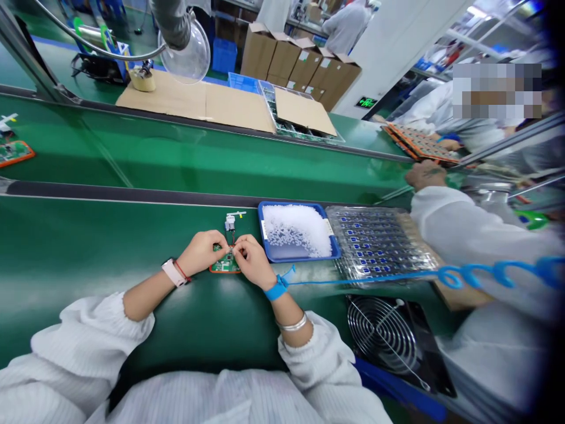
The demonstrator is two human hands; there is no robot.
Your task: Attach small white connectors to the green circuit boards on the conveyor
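A small green circuit board (224,266) in an orange holder lies on the green bench in front of me. My left hand (202,252) and my right hand (252,260) rest on it, fingers curled and pinched together over its top edge. What the fingertips hold is too small to make out. Thin red and black wires run from the board up to a small white connector part (230,221) lying just beyond it. My right wrist wears a blue strap (277,288) with a coiled blue cord (485,274) leading right.
A blue tray (267,254) of small white parts sits right of the board, then a clear tray (379,244) of blue components. A wire-guarded fan (383,334) lies at lower right. A co-worker's sleeve (459,232) reaches over the green conveyor (198,159). Cardboard sheets and boxes stand beyond.
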